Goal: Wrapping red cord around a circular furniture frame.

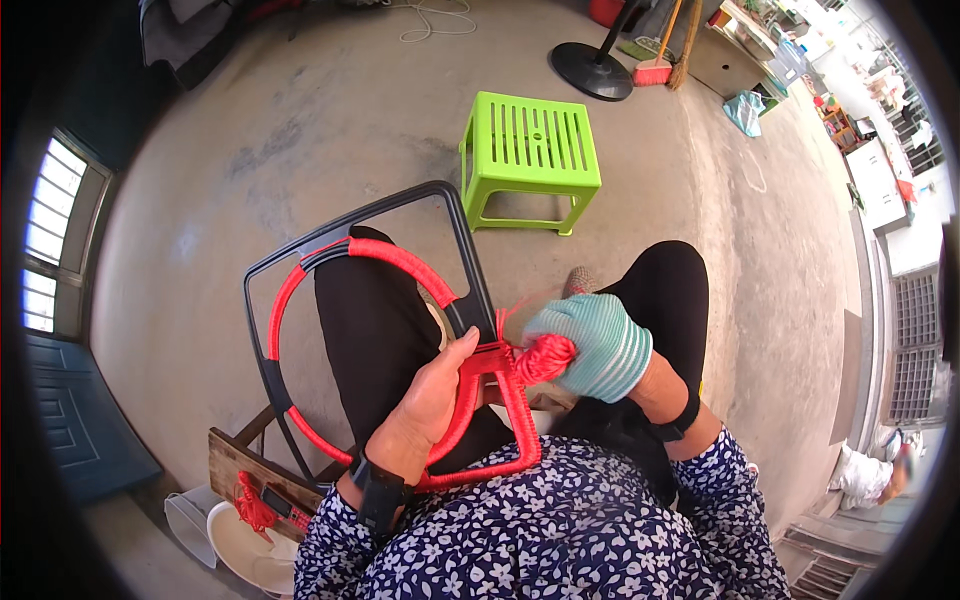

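Note:
A black frame point(345, 227) with a ring inside it lies across my lap. Red cord point(400, 262) is wound around most of the ring and around the frame's near corner. My bare left hand point(425, 405) grips the wrapped ring near that corner, thumb pointing up. My right hand point(592, 343) wears a pale green striped glove and is closed around a small ball of red cord point(545, 358), held right next to the frame's wrapped bar. A black strap sits on each wrist.
A bright green plastic stool point(530, 152) stands on the concrete floor ahead. A black round stand base point(592, 70) and a broom point(660, 62) are farther back. At my lower left are a wooden stool point(240, 460), more red cord and white bowls point(240, 550).

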### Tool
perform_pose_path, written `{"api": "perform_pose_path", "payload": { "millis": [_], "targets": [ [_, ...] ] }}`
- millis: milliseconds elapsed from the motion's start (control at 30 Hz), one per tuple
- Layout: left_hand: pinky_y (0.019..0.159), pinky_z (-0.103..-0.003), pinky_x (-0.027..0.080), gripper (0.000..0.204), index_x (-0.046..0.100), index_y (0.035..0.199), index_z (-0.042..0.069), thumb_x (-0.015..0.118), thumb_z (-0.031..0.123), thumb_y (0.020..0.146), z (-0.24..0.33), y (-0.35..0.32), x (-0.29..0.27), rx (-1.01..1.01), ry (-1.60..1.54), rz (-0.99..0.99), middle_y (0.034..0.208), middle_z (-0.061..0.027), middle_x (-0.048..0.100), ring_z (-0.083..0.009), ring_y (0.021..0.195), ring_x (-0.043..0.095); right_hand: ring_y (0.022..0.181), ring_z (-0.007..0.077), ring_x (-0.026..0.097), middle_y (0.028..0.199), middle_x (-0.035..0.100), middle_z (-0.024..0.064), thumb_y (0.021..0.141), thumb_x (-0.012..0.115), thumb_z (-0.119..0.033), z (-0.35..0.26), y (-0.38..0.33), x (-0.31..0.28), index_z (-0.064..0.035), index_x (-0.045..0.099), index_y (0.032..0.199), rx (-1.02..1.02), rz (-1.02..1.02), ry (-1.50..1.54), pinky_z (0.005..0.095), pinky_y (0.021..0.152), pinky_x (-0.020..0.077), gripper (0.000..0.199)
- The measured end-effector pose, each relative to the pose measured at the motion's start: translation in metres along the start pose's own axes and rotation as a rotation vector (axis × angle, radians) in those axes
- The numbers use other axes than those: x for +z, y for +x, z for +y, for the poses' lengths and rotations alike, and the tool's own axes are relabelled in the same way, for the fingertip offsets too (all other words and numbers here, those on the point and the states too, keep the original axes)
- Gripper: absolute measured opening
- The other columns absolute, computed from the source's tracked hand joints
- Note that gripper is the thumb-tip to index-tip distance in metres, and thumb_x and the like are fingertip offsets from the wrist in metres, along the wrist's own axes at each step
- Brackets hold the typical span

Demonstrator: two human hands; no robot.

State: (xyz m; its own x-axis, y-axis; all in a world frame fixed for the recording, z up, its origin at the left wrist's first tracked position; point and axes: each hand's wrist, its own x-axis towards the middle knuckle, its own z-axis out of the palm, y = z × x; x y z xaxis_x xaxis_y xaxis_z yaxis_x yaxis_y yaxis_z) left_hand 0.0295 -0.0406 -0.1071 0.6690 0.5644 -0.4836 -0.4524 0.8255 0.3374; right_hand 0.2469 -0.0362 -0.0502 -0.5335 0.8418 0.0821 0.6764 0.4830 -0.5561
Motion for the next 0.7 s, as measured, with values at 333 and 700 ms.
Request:
{"api": "perform_pose_path", "payload": {
  "millis": [333, 700],
  "targets": [
    [0.092, -0.039, 0.048, 0.05, 0.053, 0.121, -0.004, 0.029, 0.036, 0.103, 0.003, -0.004, 0.0, 0.027, 0.077, -0.055, 0.103, -0.0188, 0.066, -0.027, 0.099, 0.064, 0.079, 0.0119, 0.063, 0.093, 0.066, 0.0081, 0.083, 0.071, -0.025, 0.017, -0.014, 0.019, -0.0012, 0.063, 0.103, 0.812, -0.317, 1.252, 0.0268, 0.075, 0.0521, 0.033],
    [0.078, -0.04, 0.057, 0.031, 0.047, 0.119, 0.004, 0.06, 0.009, 0.091, 0.001, -0.007, 0.002, 0.204, 0.175, -0.013, 0.106, -0.0157, 0.064, -0.025, 0.097, 0.065, 0.084, 0.0299, 0.061, 0.095, 0.064, 0.0134, 0.089, 0.064, -0.035, 0.025, -0.022, 0.038, -0.0082, 0.053, 0.074, 0.449, 0.329, 1.916, 0.0395, 0.071, 0.0525, 0.033]
  ]
}}
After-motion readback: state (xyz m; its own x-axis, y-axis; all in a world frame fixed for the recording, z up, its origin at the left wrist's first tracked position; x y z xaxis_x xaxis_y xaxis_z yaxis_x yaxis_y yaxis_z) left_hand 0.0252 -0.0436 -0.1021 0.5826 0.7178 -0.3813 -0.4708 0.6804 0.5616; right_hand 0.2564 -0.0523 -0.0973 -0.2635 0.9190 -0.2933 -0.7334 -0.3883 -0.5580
